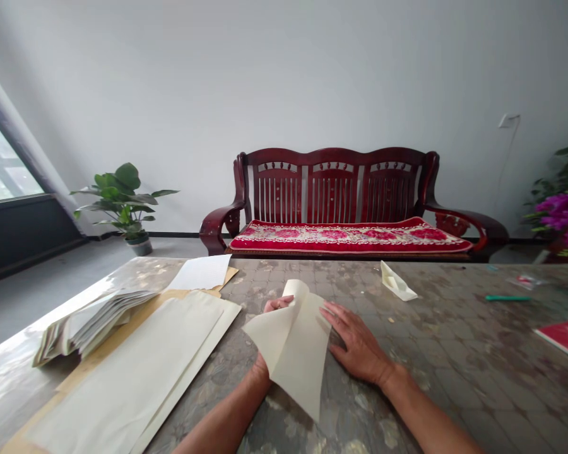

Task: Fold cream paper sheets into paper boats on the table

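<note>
One cream sheet (303, 340) curls loosely over the patterned table (454, 353), to the right of the large pale sheets (123, 372). Our left hand (278, 304) grasps it from beneath, though the paper hides most of that grip, while our right hand (360, 343) rests relaxed fingers against its right edge, not clenched. We judge ourselves to be partway through a fold, and that the next move calls for lining up the edges and pressing the crease flat
</note>
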Action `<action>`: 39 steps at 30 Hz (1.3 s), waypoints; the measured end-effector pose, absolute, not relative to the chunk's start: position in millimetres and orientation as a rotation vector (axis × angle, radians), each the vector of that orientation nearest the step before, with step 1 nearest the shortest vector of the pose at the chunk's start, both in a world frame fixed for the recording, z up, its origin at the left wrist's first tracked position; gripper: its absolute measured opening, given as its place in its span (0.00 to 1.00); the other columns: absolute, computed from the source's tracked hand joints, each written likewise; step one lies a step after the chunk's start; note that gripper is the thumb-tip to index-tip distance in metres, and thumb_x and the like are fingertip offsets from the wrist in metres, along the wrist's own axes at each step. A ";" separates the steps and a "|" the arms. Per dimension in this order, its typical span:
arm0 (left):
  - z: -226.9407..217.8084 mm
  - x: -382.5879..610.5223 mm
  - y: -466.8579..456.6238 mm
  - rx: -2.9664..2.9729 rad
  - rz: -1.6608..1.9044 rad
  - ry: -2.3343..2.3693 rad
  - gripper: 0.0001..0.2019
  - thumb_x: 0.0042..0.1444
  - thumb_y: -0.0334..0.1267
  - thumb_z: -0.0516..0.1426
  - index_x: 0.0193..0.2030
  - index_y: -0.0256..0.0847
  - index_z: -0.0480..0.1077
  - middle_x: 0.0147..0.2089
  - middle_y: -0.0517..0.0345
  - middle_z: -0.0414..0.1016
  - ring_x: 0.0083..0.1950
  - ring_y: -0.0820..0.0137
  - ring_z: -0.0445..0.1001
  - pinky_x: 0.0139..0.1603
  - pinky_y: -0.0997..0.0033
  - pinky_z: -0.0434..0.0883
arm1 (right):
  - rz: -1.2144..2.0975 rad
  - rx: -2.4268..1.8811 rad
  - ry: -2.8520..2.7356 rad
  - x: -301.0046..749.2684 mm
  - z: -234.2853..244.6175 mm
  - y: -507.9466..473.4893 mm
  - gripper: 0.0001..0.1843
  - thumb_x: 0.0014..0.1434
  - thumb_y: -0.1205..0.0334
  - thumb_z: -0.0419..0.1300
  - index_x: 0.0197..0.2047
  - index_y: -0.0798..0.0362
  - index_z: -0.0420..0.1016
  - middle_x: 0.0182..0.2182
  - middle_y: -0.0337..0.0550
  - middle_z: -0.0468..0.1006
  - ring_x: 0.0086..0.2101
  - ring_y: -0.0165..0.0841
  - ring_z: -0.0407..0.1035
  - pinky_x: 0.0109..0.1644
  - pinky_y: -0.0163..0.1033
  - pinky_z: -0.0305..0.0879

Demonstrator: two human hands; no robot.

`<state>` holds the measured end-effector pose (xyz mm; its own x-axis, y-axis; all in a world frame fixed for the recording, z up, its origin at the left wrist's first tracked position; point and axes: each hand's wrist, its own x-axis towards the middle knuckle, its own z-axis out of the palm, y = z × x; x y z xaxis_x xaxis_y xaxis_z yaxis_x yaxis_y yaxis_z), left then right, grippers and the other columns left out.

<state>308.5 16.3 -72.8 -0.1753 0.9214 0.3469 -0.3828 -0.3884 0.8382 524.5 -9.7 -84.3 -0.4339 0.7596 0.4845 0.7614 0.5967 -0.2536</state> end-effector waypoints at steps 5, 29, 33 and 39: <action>-89.2 314.0 26.4 1.018 1.871 0.683 0.11 0.50 0.45 0.61 0.35 0.44 0.68 0.45 0.57 0.73 0.52 0.61 0.72 0.57 0.62 0.67 | -0.175 -1.104 -2.246 516.5 -78.2 -13.5 0.35 0.56 0.61 0.62 0.67 0.49 0.60 0.63 0.49 0.66 0.61 0.42 0.59 0.63 0.52 0.61; -76.7 259.0 31.6 2.651 0.663 0.941 0.15 0.61 0.29 0.52 0.46 0.47 0.78 0.59 0.55 0.74 0.68 0.59 0.61 0.67 0.55 0.60 | 0.080 -1.237 -2.373 576.2 -82.7 -8.6 0.16 0.65 0.59 0.55 0.54 0.44 0.76 0.54 0.41 0.77 0.58 0.39 0.66 0.63 0.53 0.57; -74.6 260.6 27.0 2.618 0.695 1.030 0.13 0.63 0.31 0.51 0.43 0.45 0.77 0.51 0.57 0.79 0.63 0.60 0.67 0.64 0.58 0.62 | 0.278 -1.337 -2.270 576.7 -82.5 -8.4 0.17 0.65 0.54 0.52 0.50 0.46 0.79 0.48 0.45 0.80 0.52 0.39 0.70 0.58 0.48 0.62; -68.5 279.0 28.9 2.468 0.551 1.501 0.18 0.63 0.43 0.53 0.25 0.40 0.73 0.33 0.54 0.75 0.40 0.65 0.72 0.43 0.67 0.65 | 0.361 -1.785 -1.939 565.2 -81.6 1.1 0.21 0.63 0.49 0.49 0.32 0.53 0.78 0.34 0.47 0.78 0.41 0.39 0.71 0.42 0.38 0.63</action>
